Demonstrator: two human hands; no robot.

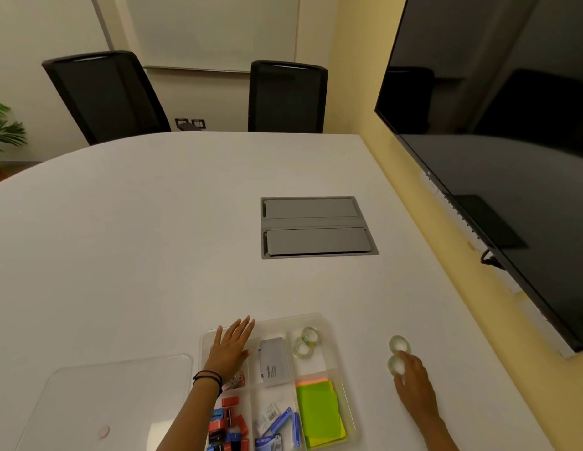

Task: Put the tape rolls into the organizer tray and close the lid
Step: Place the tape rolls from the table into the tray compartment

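**Loading step, partly done.** Two stored rolls (309, 335) already lie together in the far right compartment of the tray (321, 315). Two more stand on the table (153, 239) well to its right, touching one another. The right hand (415, 384) reaches over the near loose roll (395, 366) with fingertips on it; whether they have closed round it cannot be told. The far loose roll (399, 344) is untouched. The left hand (231, 348) lies flat, fingers straight, on the far left compartment, apparently steadying the tray.

**Next move, as judged:** pinch the near loose roll, lift it over the tray wall and set it beside the stored pair, then repeat for the other. The clear lid (121, 395), lying on the table just left of the tray, goes on last.

**Other compartments:** a grey box (274, 359), green sticky notes (319, 408) and small coloured clips (225, 421).

**Surface:** a white meeting table with a grey hatch (316, 226) set flush in it.

**Room:** two black chairs (104, 92) at the far edge, a whiteboard (212, 27) behind them, a dark screen (511, 141) on the yellow right wall, and a plant (4, 131) at far left
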